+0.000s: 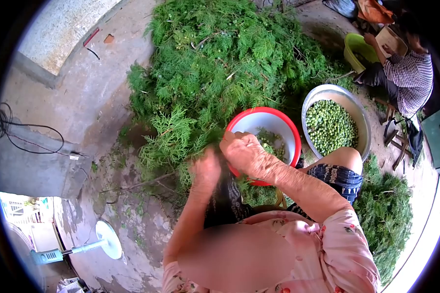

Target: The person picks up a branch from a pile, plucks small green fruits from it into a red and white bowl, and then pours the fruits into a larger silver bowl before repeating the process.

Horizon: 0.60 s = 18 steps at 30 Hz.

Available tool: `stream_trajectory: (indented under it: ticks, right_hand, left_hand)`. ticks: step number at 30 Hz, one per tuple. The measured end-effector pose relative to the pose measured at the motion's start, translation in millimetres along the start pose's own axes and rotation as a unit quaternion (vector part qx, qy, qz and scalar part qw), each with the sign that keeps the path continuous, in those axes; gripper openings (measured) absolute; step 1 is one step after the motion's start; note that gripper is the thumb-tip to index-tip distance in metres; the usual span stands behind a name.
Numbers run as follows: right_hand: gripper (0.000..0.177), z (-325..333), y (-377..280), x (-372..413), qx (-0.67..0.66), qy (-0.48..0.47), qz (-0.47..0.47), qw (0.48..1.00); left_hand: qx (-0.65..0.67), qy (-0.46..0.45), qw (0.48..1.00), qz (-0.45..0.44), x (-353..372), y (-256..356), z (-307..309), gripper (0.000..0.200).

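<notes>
My left hand (pixel 206 168), smeared by motion, is closed around a leafy green conifer branch (pixel 168 134) whose sprays spread up and to the left. Close beside it, my right hand (pixel 245 150) is curled into a fist above the left rim of a red-rimmed basin (pixel 294 131). Whatever its fingers grip is hidden. Small green cones and bits of leaf (pixel 271 143) lie in this basin. To its right, a wide metal basin (pixel 308 102) holds many round green cones (pixel 331 128).
A large heap of cut conifer branches (pixel 230 58) covers the floor ahead, with another pile (pixel 386 219) at my right. A person (pixel 408 78) sits at the upper right by a yellow-green basin (pixel 349 53). A fan (pixel 107 239) and black cable (pixel 34 125) are on the left.
</notes>
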State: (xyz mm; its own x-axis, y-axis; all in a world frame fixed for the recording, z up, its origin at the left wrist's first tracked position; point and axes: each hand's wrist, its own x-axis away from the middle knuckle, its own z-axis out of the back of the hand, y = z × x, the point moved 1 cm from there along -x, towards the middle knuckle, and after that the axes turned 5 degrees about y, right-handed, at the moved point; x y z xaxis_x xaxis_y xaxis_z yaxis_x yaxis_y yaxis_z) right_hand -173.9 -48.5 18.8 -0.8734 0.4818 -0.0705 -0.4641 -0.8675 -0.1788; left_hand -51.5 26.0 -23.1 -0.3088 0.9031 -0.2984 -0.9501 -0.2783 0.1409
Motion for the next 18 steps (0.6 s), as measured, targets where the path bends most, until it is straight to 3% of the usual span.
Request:
stream_trajectory:
  ticks: [1, 4, 6, 8, 9, 12, 16, 17, 18]
  right_hand:
    - [0.018, 0.3, -1.3, 1.0, 0.005, 0.015, -0.014, 1.000]
    - [0.021, -3.5, 9.4, 5.8, -0.279, 0.103, -0.111, 0.948]
    - [0.023, -16.6, 18.2, 7.7, -0.444, 0.019, -0.179, 0.878]
    - [0.023, -24.8, 16.3, 12.2, -0.568, -0.068, -0.278, 0.771]
    - [0.023, -31.5, 13.6, 14.0, -0.613, -0.065, -0.291, 0.732]
    - [0.027, -38.4, 6.2, 16.1, -0.663, -0.055, -0.305, 0.682]
    - [0.033, -36.7, 2.6, 13.8, -0.681, -0.067, -0.357, 0.636]
    - [0.030, -32.2, -2.7, 20.6, -0.703, -0.046, -0.417, 0.574]
    - [0.029, -38.2, -3.0, 20.6, -0.729, -0.053, -0.402, 0.551]
  left_hand:
    - [0.032, -0.005, 0.999, -0.004, -2.5, 2.2, 2.0, 0.019]
    - [-0.023, -0.117, 0.988, 0.094, -13.7, 8.3, 2.5, 0.029]
    - [-0.009, -0.108, 0.991, 0.081, -14.0, 2.6, -4.2, 0.036]
    - [-0.014, -0.088, 0.995, 0.049, -12.0, -1.5, -11.9, 0.036]
    - [-0.015, -0.084, 0.995, 0.048, -10.7, -1.6, -18.7, 0.036]
    - [0.046, -0.130, 0.987, 0.084, -13.7, -5.3, -23.9, 0.036]
    - [0.032, -0.127, 0.989, 0.073, -11.8, -0.4, -20.3, 0.030]
    - [0.025, -0.122, 0.988, 0.087, -11.2, -4.5, -31.4, 0.027]
    - [0.025, -0.133, 0.987, 0.084, -12.7, -6.3, -36.3, 0.025]
